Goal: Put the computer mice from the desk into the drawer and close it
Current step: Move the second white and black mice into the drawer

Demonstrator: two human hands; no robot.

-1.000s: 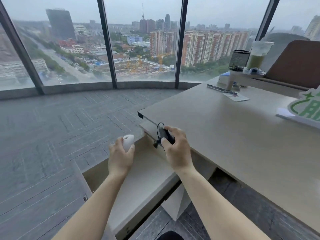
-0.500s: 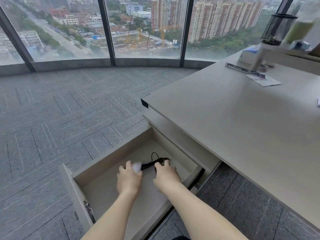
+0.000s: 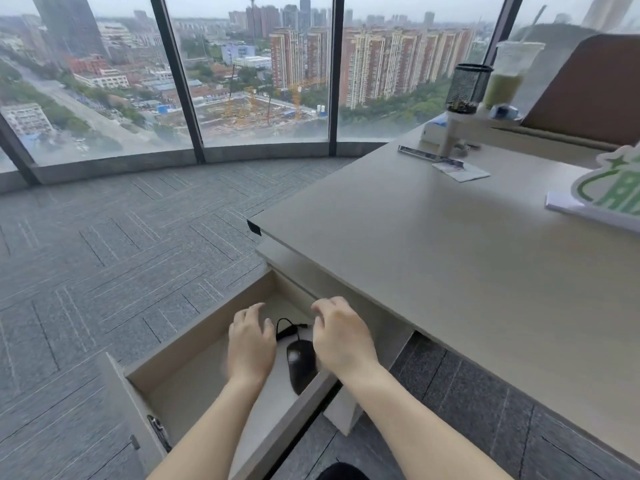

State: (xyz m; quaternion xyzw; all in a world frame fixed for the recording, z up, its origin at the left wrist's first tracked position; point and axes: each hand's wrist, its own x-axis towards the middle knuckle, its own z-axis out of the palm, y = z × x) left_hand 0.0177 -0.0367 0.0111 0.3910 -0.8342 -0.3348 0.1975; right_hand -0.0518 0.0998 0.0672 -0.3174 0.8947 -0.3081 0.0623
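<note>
With the drawer (image 3: 194, 344) pulled wide open under the table (image 3: 450, 258), the black wired mouse (image 3: 300, 367) sits on the drawer floor near its right wall, cord looped behind it. Both hands hover over it holding nothing: left hand (image 3: 251, 344) fingers loosely spread, right hand (image 3: 341, 336) fingers curled but apart. White mouse is probably hidden under the left hand, can't really tell.
</note>
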